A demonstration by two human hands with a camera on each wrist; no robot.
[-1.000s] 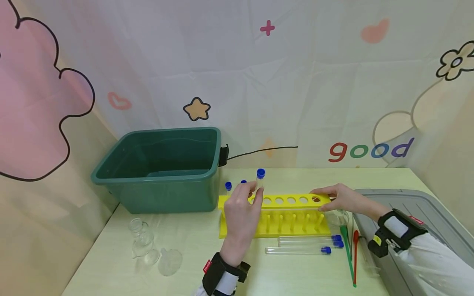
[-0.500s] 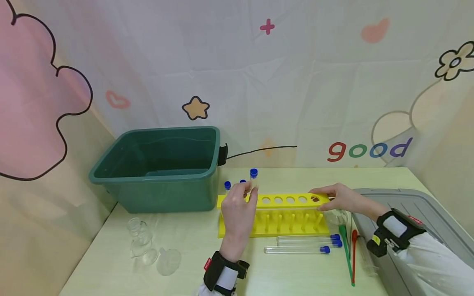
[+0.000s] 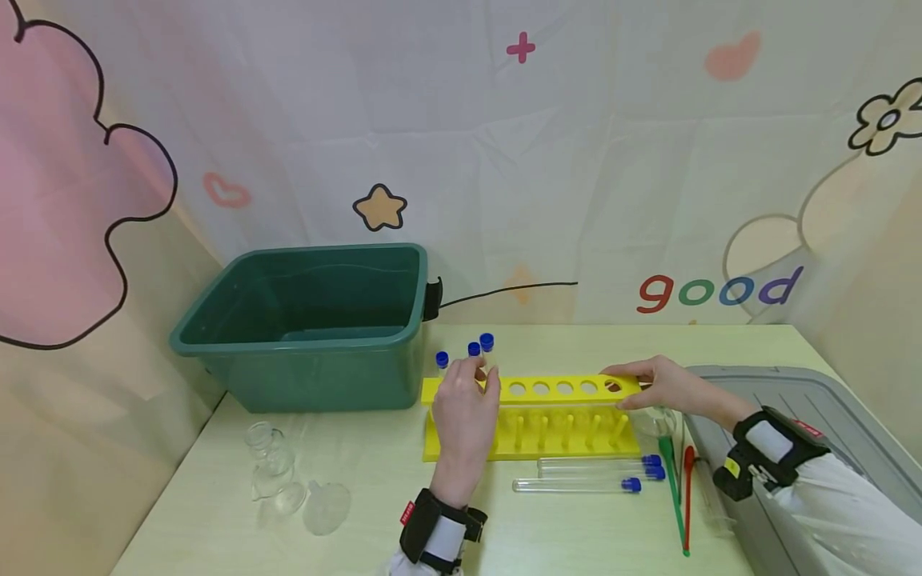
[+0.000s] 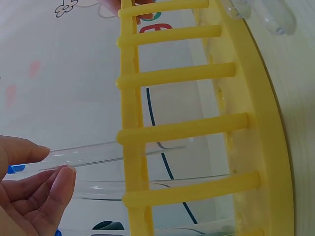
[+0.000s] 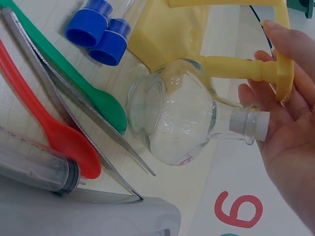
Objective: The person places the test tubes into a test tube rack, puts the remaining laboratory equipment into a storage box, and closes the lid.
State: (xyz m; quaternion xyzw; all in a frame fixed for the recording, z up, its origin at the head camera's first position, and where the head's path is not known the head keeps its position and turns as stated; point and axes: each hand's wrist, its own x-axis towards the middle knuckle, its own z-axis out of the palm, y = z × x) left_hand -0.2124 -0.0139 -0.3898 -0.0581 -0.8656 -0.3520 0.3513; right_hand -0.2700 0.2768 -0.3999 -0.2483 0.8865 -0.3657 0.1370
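Note:
In the head view, my left hand (image 3: pixel 464 408) pinches a blue-capped test tube (image 3: pixel 487 342) near its cap, over the left part of a yellow test tube rack (image 3: pixel 529 458). From the left wrist, this clear tube (image 4: pixel 88 155) shows tilted against the rack's pegs, its lower end reaching past the top bar (image 4: pixel 132 103). Two more blue-capped tubes, one at the far left (image 3: pixel 442 360) and one beside the held tube (image 3: pixel 473 350), stand in the rack. My right hand (image 3: pixel 659 380) grips the top bar's right end between thumb and fingers.
Capped test tubes (image 3: pixel 569 486) lie before the rack. Near my right hand are a stoppered round flask (image 5: pixel 172 113), green spoon (image 5: pixel 106 105), red spoon (image 5: pixel 74 147), tweezers (image 5: pixel 83 98) and syringe (image 5: pixel 34 160). A green bin (image 3: pixel 310 380), glassware (image 3: pixel 270 460) and grey tray (image 3: pixel 763 392) flank the rack.
My left hand has shifted left along the rack, and the pinched tube's cap has moved left and, most recently, slightly down. The right hand keeps its hold on the rack's end.

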